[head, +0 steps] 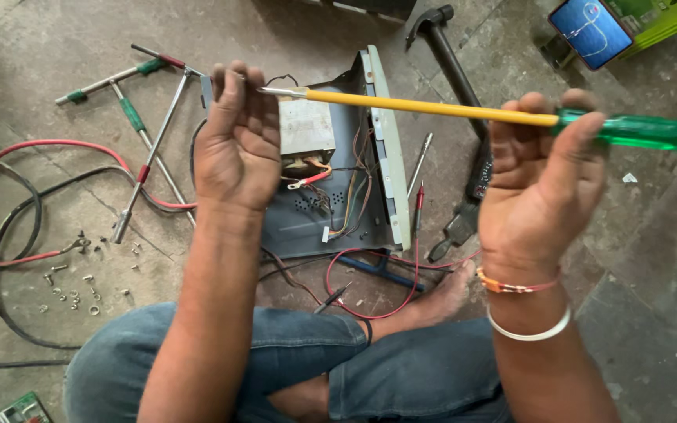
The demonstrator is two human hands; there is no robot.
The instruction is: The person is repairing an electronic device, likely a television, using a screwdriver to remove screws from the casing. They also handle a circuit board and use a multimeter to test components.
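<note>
Centre frame: long screwdriver (464, 111) held level across upper middle | right hand (538, 184) grasps its green handle | left hand (237, 141) pinches the metal tip | below: opened grey metal chassis (331, 180) on floor.

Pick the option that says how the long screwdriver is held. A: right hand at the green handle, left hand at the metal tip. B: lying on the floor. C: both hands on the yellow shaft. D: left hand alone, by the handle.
A: the right hand grips by the green handle of the screwdriver, while the left hand pinches its metal tip.
</note>
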